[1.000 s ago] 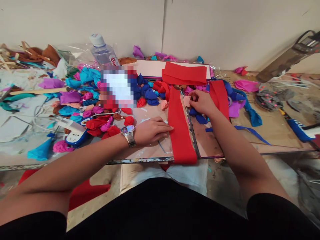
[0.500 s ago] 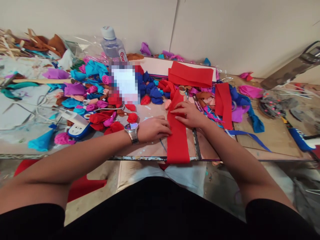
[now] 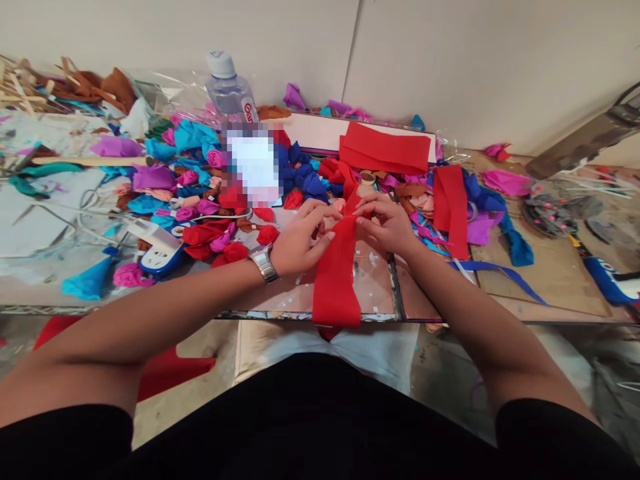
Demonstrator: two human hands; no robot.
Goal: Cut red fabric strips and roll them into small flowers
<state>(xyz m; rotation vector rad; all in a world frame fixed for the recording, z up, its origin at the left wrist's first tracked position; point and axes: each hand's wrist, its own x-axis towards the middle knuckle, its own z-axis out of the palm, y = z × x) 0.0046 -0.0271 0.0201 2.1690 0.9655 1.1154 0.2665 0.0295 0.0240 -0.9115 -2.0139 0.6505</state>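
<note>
A long red crepe paper strip runs across the tabletop toward me, its near end drooping over the front edge. My left hand, with a metal watch on the wrist, has curled fingers gripping the strip's left side. From the right, my right hand pinches the same strip between thumb and fingers. The paper looks gathered between the two hands. Beyond them, the strip continues toward crumpled red paper.
Left of my hands lie several crumpled paper pieces, a power strip and a bottle. Folded red paper lies at the back; another red piece is at right. A dark tumbler leans near the wall.
My hands have gone from lying on the strip to gripping it. My left hand moved up the strip, and its near part shifted left.
</note>
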